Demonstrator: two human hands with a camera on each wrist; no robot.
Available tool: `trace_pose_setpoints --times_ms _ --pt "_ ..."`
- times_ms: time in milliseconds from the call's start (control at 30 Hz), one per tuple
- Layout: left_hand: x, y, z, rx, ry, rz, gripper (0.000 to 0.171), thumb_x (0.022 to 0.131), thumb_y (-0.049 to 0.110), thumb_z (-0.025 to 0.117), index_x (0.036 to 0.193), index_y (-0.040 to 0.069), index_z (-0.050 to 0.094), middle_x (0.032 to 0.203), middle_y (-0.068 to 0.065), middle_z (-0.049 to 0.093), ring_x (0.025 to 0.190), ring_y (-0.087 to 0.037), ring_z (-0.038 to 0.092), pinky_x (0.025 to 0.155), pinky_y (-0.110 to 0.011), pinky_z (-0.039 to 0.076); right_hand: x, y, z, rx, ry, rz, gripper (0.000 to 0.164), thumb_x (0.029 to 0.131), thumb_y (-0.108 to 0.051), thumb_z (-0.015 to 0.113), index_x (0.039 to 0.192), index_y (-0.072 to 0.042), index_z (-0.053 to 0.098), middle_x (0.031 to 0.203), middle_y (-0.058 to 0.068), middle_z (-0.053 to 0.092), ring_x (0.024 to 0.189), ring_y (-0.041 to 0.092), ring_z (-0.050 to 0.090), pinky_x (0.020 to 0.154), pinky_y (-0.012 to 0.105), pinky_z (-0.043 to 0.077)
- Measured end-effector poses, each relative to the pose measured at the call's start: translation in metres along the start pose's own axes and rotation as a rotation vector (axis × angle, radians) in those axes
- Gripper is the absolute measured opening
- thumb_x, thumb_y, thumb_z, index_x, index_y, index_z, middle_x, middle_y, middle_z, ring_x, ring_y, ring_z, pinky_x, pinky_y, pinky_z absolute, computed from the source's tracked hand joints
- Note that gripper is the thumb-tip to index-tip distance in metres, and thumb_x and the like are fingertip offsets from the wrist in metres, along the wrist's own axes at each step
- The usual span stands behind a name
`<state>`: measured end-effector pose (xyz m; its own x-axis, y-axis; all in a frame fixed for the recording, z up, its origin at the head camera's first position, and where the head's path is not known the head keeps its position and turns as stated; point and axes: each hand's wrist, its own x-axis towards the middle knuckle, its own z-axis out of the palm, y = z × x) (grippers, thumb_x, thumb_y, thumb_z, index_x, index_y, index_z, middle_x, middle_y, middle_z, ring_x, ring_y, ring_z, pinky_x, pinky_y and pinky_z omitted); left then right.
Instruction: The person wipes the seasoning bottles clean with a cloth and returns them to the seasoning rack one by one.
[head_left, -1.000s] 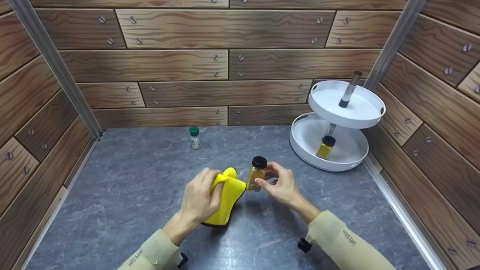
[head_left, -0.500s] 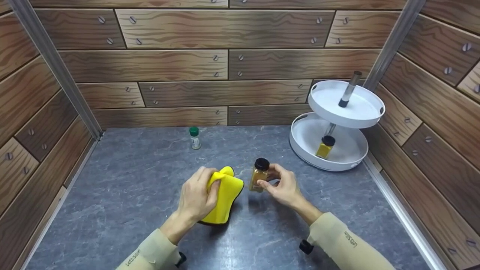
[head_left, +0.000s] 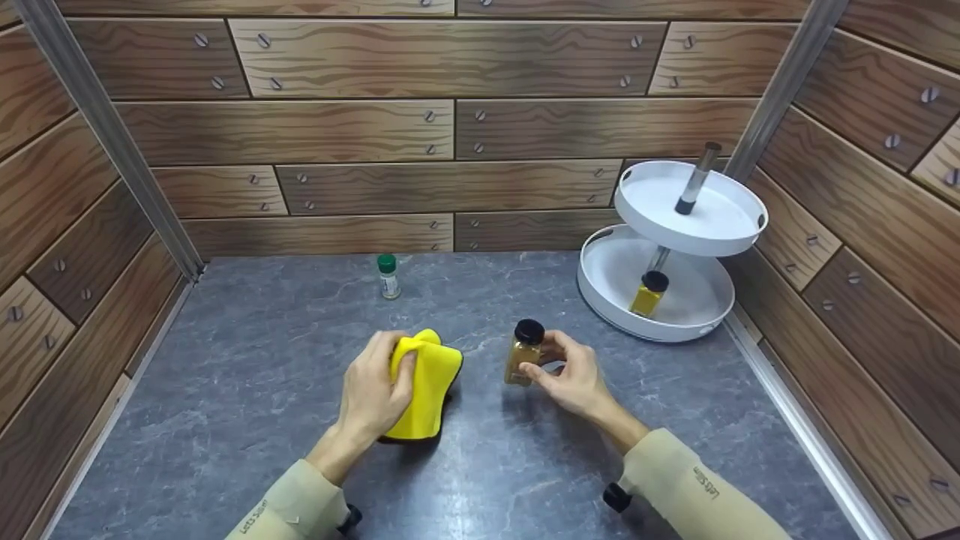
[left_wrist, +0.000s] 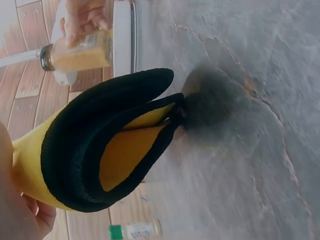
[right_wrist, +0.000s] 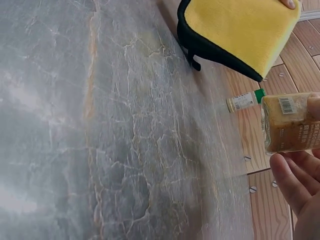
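Note:
In the head view my left hand (head_left: 373, 390) grips a folded yellow cloth (head_left: 427, 390) with dark edging, bunched at its top. The left wrist view shows the cloth's dark underside (left_wrist: 70, 155) and its folds hanging over the table. My right hand (head_left: 574, 375) pinches a spice jar (head_left: 523, 354) with a black lid and brownish-yellow contents, between thumb and fingers. The jar is nearly upright, slightly tilted, and apart from the cloth. Its barcode and label (right_wrist: 295, 122) show in the right wrist view.
A small green-capped spice jar (head_left: 388, 277) stands toward the back of the grey marbled table (head_left: 262, 360). At right is a two-tier white round tray stand (head_left: 600, 296). Its lower tier holds another black-lidded jar (head_left: 648, 296) with yellow contents. Wood-patterned walls (head_left: 360, 127) enclose the table.
My left hand has moved left with the cloth, away from the jar. My right hand has shifted slightly right with the jar, widening the gap between them.

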<state>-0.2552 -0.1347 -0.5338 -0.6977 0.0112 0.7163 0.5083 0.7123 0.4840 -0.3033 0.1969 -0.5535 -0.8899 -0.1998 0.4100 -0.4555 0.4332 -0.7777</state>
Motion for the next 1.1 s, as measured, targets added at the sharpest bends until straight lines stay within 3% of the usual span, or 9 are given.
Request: trace_pose_setpoints --times_ms 167,333,733,900,1100 --pt "-0.001 -0.011 -0.004 -0.019 -0.002 -0.091 0.014 0.104 0.011 0.073 0.117 0.006 0.073 0.103 -0.010 0.075 0.083 -0.020 0.068 0.073 -0.040 0.060 -0.003 0.003 -0.002 -0.008 0.006 0.019 0.040 0.089 -0.013 0.095 0.124 -0.006 0.075 0.106 0.010 0.087 0.094 0.014 0.082 0.082 0.039 0.070" --pt "-0.002 -0.024 -0.011 -0.062 0.003 -0.219 0.014 0.105 0.009 0.072 0.118 0.003 0.073 0.105 -0.012 0.077 0.085 -0.022 0.068 0.077 -0.038 0.058 -0.005 0.006 -0.004 -0.020 0.012 0.022 0.040 0.089 -0.012 0.095 0.123 -0.005 0.075 0.105 0.012 0.087 0.092 0.021 0.083 0.078 0.034 0.069" --pt "-0.006 -0.056 -0.023 -0.090 0.000 -0.497 0.018 0.109 0.013 0.068 0.124 0.003 0.072 0.110 -0.017 0.079 0.091 -0.028 0.068 0.086 -0.039 0.054 -0.008 0.010 -0.007 -0.036 0.037 0.022 0.040 0.086 -0.009 0.096 0.121 -0.004 0.076 0.103 0.012 0.087 0.090 0.022 0.083 0.082 0.050 0.070" --pt "-0.011 -0.071 -0.029 -0.046 -0.031 -0.564 0.024 0.109 0.016 0.067 0.127 0.001 0.071 0.115 -0.021 0.078 0.098 -0.034 0.070 0.091 -0.045 0.054 -0.010 0.012 -0.010 -0.034 0.040 0.012 0.041 0.086 -0.009 0.097 0.121 -0.006 0.077 0.104 0.010 0.087 0.091 0.021 0.083 0.082 0.049 0.070" --pt "-0.014 -0.088 -0.041 0.046 -0.079 -0.620 0.031 0.108 0.023 0.067 0.128 -0.001 0.070 0.115 -0.026 0.080 0.099 -0.040 0.075 0.087 -0.047 0.056 -0.014 0.016 -0.017 -0.052 0.060 -0.010 0.040 0.087 -0.011 0.096 0.121 -0.007 0.077 0.101 0.007 0.087 0.089 0.016 0.082 0.072 0.027 0.065"
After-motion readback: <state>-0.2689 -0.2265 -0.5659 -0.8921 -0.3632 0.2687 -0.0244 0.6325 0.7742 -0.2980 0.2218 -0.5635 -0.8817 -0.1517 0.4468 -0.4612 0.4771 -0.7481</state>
